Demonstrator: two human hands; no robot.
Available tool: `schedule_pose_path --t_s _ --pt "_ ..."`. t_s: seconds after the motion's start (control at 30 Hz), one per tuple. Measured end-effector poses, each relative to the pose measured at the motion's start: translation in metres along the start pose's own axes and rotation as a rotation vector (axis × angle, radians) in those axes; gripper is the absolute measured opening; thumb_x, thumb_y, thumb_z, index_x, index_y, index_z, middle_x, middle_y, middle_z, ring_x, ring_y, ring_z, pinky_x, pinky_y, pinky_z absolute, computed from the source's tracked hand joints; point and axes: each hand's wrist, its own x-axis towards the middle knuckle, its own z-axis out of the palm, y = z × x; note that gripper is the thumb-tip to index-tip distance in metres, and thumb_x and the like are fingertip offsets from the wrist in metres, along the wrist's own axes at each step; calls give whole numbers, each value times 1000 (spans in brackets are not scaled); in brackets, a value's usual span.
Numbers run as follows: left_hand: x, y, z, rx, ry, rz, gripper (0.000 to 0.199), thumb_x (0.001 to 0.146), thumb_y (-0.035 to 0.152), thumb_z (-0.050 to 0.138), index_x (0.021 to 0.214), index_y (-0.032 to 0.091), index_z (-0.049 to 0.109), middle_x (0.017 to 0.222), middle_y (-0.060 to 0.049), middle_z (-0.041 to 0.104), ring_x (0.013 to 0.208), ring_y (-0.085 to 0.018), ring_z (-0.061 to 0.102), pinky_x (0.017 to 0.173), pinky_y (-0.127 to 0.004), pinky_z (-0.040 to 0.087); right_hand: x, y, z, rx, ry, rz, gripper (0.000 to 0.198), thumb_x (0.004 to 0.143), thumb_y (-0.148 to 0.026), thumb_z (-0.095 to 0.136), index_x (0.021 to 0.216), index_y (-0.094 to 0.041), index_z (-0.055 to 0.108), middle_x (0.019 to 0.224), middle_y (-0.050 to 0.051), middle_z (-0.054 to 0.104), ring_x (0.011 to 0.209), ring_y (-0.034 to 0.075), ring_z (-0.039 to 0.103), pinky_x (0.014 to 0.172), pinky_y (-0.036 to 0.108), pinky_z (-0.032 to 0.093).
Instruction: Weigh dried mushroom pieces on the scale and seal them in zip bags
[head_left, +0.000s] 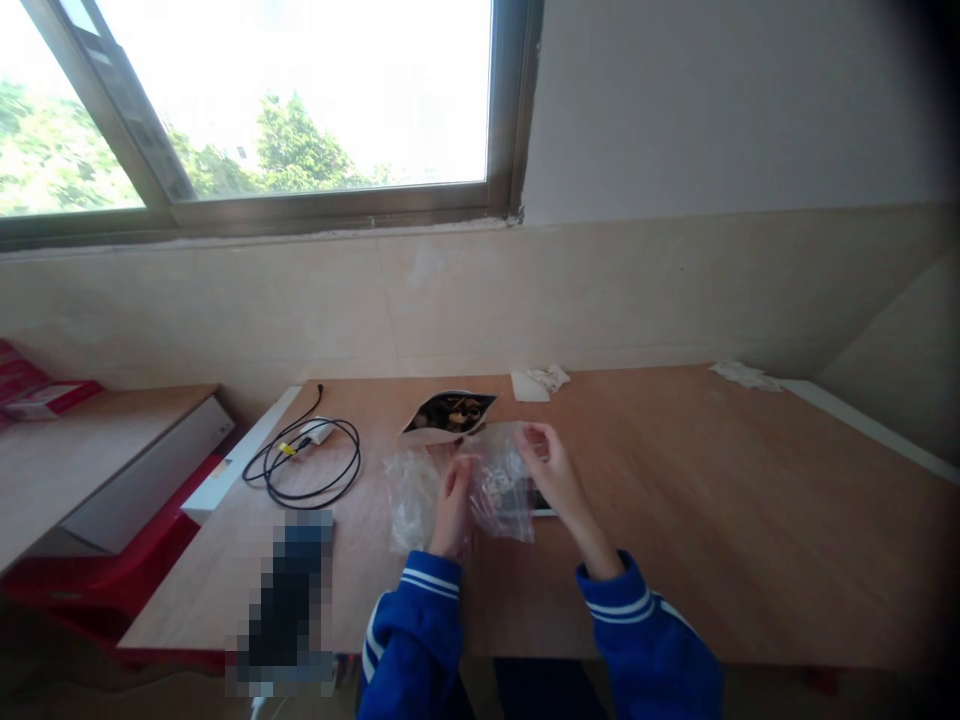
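Note:
Between my two hands hangs a clear plastic bag [501, 485], crinkled and see-through. My left hand [452, 500] pinches its left side, and my right hand [551, 470] grips the upper right edge. Another clear plastic bag [411, 500] lies on the table just left of my left hand; whether my left hand touches it, I cannot tell. Just beyond the hands is an open pouch [450, 412] with brown and yellowish pieces inside, too small to name. A flat, dark item with a pale edge [546, 507] is partly hidden beneath the bag and my right hand.
On the table [720, 520] at the left lie a coiled black cable [315, 495] and a white adapter [318, 430]. A blurred-out dark object [285, 600] is near the front-left edge. Crumpled tissue [551, 378] sits by the wall, more tissue [746, 375] farther right.

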Motion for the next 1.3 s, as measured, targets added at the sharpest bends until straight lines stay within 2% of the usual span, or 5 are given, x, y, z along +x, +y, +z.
schedule_pose_path --t_s 0.13,0.33,0.6,1.03,1.3 --pt "-9 5 7 168 -32 50 21 76 39 70 80 19 67 68 0 60 56 -12 51 53 -23 41 2 10 -13 294 88 177 52 74 -66 58 91 -17 61 80 10 70 68 24 65 55 33 50" --pt "-16 11 7 324 63 209 17 75 35 72 73 18 67 75 -3 60 82 -19 56 73 -25 43 -2 9 0 504 140 237 52 71 -62 63 95 -17 57 85 10 69 65 22 65 51 32 52" --pt "-6 39 3 860 -80 407 33 91 42 45 86 19 68 94 -5 64 92 -19 59 84 -31 44 -6 10 13 562 206 257 54 74 -69 56 98 -22 47 77 1 62 40 14 56 33 26 42" --pt "47 102 -17 1007 -188 349 45 90 49 41 93 16 71 102 -8 70 101 -23 61 93 -31 43 -4 -7 45 527 227 161 42 88 -61 40 105 -23 39 74 -1 57 36 12 52 29 23 33" --pt "63 107 -45 1009 -204 210 46 79 57 56 82 14 70 78 -4 67 76 -19 60 70 -28 44 7 -14 81 520 141 102 35 91 -55 38 103 -22 42 73 -1 56 48 15 55 38 26 43"
